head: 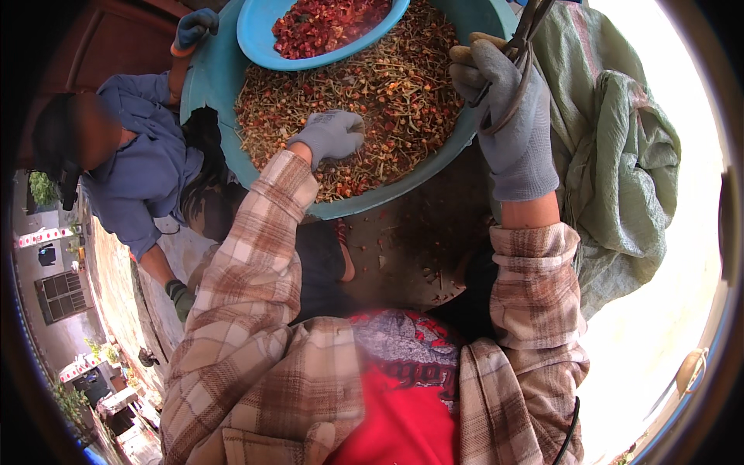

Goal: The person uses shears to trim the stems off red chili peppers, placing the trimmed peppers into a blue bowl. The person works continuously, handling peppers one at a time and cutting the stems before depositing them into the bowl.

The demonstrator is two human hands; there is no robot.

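Note:
My left hand [331, 136], in a grey work glove, is over the heap of dried chili stems and caps [407, 116] inside a large teal plastic tub [372, 203]. Its fingers are curled, and whether anything is pinched in them is hidden. Raised at the tub's right rim, my gloved right hand [503, 99] grips metal scissors [528, 29] by their looped handles. The blades point upward and run toward the top edge of the view. A blue plastic basin [319, 63] holding cut red chili pieces [325, 26] rests at the far side of the tub.
A green woven sack [622, 163] lies crumpled to the right of the tub. On the left, a co-worker in a blue shirt [157, 128] has one gloved hand [195, 29] near the tub's rim. Chili scraps [433, 276] litter the floor between my legs.

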